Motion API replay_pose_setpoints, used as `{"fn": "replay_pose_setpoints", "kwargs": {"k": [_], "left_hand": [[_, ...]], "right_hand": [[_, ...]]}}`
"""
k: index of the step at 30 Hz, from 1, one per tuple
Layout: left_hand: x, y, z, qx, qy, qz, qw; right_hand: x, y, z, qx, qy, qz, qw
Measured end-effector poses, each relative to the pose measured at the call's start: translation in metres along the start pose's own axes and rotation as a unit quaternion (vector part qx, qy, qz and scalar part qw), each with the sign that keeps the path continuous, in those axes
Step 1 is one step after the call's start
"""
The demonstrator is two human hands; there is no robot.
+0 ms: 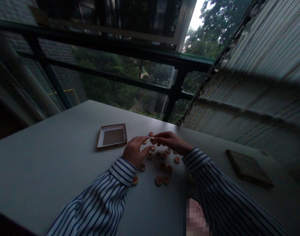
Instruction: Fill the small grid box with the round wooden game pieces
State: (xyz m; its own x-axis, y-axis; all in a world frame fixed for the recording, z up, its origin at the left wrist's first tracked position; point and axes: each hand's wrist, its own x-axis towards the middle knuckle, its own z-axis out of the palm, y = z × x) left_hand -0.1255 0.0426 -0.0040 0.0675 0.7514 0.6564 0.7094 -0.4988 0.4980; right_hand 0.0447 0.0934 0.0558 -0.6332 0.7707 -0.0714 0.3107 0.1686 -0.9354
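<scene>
Round wooden Chinese chess pieces point(159, 180), some with red and some with black characters, lie scattered on the white table between and below my hands. My right hand point(173, 142) reaches in from the right, its thumb and fingertips pinched on one chess piece point(152, 140). On the left, my left hand point(135, 150) curves with thumb and fingers apart. Another chess piece point(145, 142) sits by its fingertips, partly covered. Closer to my left cuff are a black-marked piece point(142, 167) and a red-marked one point(135, 180).
A shallow open box or lid point(98, 141) stands left of my hands on the white table point(53, 157). At the right lies a flat dark box point(249, 167). Beyond the table's far edge are a window and a dark railing point(110, 73). Pleated material point(250, 108) borders the right side.
</scene>
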Motion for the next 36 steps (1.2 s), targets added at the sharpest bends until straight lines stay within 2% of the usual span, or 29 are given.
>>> {"fn": "replay_pose_setpoints", "kwargs": {"k": [8,21,29,36], "left_hand": [[0.000,0.005,-0.002,0.002,-0.011,0.021,1.000],[0.000,0.010,-0.004,0.013,0.014,0.037,0.999],[0.001,0.015,-0.008,0.013,0.008,0.029,0.999],[-0.001,0.019,-0.010,0.017,0.011,0.039,0.999]], "right_hand": [[-0.002,-0.002,0.004,-0.003,-0.012,-0.003,1.000],[-0.009,-0.013,0.007,-0.040,-0.013,0.000,0.999],[-0.021,-0.009,-0.003,-0.033,0.019,-0.004,0.999],[-0.045,-0.011,-0.017,-0.016,0.046,-0.016,0.999]]}}
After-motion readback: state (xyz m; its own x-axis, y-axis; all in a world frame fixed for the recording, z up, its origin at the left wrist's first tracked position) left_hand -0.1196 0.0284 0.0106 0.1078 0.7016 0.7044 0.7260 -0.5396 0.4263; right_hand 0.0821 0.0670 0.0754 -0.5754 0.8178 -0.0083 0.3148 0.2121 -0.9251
